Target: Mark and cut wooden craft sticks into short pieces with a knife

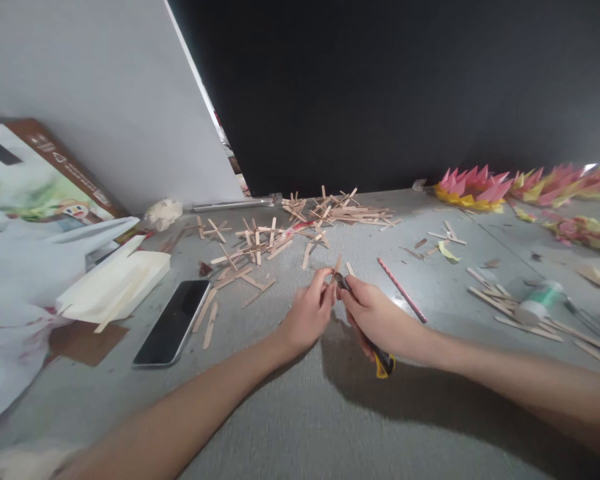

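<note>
Between the fingertips of my left hand (306, 319) is a wooden craft stick (338, 263), its upper end poking out above them. My right hand (383, 319) is wrapped around a black and yellow utility knife (385, 365). The knife's front end meets the stick where both hands come together; the blade itself is too small to make out. Beyond them lies a pile of craft sticks (361, 212), several joined in crosses. A pink patterned pencil-like rod (401, 289) rests to the right of my right hand.
A phone (173, 323) lies left, near a cream tray (125, 283) and a white plastic bag (15, 300). Pink and yellow paper crowns (473, 189) stand at the back right. A white and green bottle (537, 303) lies among loose sticks. A dark panel (405, 93) rises behind.
</note>
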Tool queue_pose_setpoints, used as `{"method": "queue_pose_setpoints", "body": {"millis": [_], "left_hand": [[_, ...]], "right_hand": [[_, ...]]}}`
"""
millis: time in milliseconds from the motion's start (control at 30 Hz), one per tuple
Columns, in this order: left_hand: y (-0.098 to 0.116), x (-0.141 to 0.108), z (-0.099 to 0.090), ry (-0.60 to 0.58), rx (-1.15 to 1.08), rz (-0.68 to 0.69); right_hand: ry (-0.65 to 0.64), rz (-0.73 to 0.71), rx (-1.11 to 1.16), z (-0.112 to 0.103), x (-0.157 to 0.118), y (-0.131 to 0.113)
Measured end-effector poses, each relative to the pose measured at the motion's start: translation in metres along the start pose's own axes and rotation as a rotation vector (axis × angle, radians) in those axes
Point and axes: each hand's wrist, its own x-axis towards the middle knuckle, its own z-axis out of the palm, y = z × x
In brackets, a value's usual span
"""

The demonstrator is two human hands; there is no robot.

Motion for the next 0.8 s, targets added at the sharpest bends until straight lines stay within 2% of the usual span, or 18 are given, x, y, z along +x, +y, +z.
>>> {"method": "queue_pose_setpoints", "body": {"millis": [267,400,467,600,733,800], "left_hand": [[0.000,0.001,0.001,0.019,-0.085,-0.016],[-0.001,0.001,0.000,0.003,-0.098,-0.040],[-0.001,0.002,-0.001,-0.016,-0.080,-0.044],[-0.001,0.002,-0.001,-0.037,-0.037,-0.031],[0.001,0.000,0.001,-0.079,-0.040,-0.030],[0.001,-0.001,0.002,-0.079,-0.054,-0.023]], "right_hand": [[-0.017,-0.033,0.031,0.000,0.004,0.009],[-0.031,-0.040,-0.126,-0.005,0.006,0.012],[-0.061,-0.013,-0.139,-0.011,0.006,0.011],[-0.138,0.069,-0.020,-0.025,0.003,0.001],[-0.125,0.115,-0.091,-0.031,-0.002,-0.007],[-0.127,0.141,-0.020,-0.027,-0.003,-0.008]]}}
